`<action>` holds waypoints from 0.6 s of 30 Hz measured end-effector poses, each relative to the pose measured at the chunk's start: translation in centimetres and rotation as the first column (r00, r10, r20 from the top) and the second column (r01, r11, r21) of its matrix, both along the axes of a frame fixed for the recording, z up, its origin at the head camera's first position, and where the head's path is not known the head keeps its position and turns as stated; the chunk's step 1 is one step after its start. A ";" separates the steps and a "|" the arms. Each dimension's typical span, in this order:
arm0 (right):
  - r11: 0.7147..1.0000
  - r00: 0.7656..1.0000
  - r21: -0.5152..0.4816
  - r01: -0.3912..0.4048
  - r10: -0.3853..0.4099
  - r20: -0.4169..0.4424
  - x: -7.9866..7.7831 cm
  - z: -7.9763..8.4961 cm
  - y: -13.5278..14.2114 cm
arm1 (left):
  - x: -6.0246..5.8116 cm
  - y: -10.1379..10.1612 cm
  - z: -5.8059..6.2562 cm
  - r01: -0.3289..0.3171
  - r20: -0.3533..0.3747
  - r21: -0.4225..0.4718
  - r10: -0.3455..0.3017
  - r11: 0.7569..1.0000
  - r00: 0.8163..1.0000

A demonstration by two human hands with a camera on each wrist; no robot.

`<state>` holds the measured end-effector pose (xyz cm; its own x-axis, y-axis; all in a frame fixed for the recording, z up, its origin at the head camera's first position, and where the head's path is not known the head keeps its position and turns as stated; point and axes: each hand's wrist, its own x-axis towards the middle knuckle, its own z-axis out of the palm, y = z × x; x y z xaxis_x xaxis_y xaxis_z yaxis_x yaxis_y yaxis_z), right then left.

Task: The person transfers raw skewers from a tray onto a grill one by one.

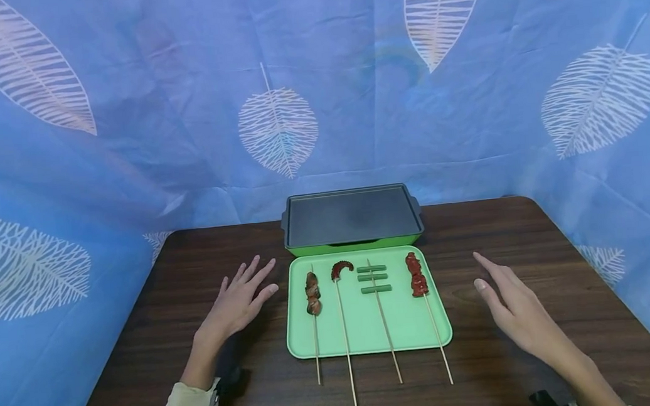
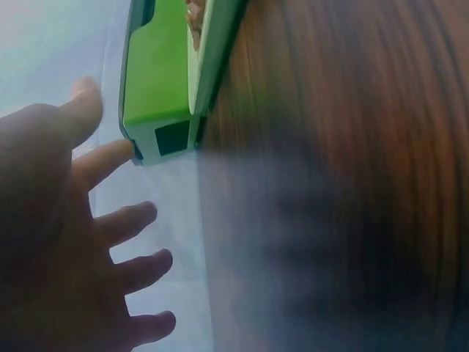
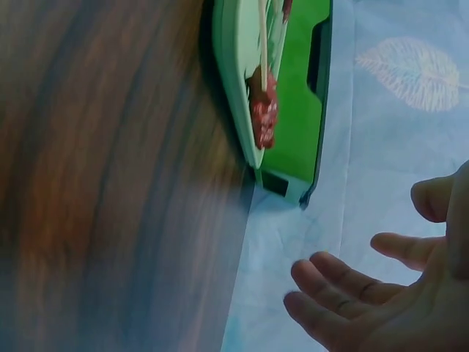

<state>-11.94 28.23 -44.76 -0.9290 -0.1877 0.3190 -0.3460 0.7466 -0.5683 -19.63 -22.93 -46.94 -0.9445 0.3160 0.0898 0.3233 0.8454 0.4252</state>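
My left hand (image 1: 235,307) hovers to the left of a light green tray (image 1: 363,339), fingers spread and holding nothing. To the tray's right, my right hand (image 1: 522,315) is held out with its fingers extended, also without anything in it. Four skewers would be several: on the tray lie a browned meat skewer (image 1: 312,294), a dark red curled skewer (image 1: 341,269), a skewer of green pieces (image 1: 374,277) and a red meat skewer (image 1: 417,274). Their sticks point toward me past the tray's near edge. In the right wrist view the red meat (image 3: 264,110) shows near the tray rim.
Directly behind the tray stands a green grill with a dark flat top plate (image 1: 354,215). Both sit on a dark wooden table (image 1: 258,384). A blue cloth with white leaf patterns (image 1: 183,112) hangs behind and around the table.
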 end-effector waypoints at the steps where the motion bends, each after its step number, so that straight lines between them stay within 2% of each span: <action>1: 1.000 1.000 0.001 0.004 -0.004 0.010 0.2 0.0 -0.1 | 0.1 0.1 -0.1 0.008 0.015 0.008 -0.008 1.000 1.000; 5: 1.000 0.998 -0.004 0.014 -0.014 0.063 0.9 0.0 -0.7 | 0.2 0.7 -0.2 0.034 0.078 0.044 -0.037 0.998 0.996; 8: 1.000 0.989 -0.030 0.010 -0.005 0.146 1.5 -0.1 -1.2 | 0.1 1.1 -0.2 0.048 0.113 0.067 -0.055 0.997 0.992; 13: 0.993 0.950 -0.118 0.020 0.018 0.312 2.1 -0.5 -2.0 | 0.1 1.3 -0.2 0.067 0.158 0.089 -0.081 0.994 0.984; 18: 0.974 0.908 -0.222 0.047 0.051 0.416 2.6 -0.9 -2.5 | 0.0 1.2 -0.4 0.079 0.241 0.111 -0.104 0.991 0.965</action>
<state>-9.36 25.69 -45.70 -0.9852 -0.1593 -0.0635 -0.0421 0.5835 -0.8110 -19.67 -21.71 -47.31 -0.9088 0.4037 -0.1059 0.2728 0.7666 0.5814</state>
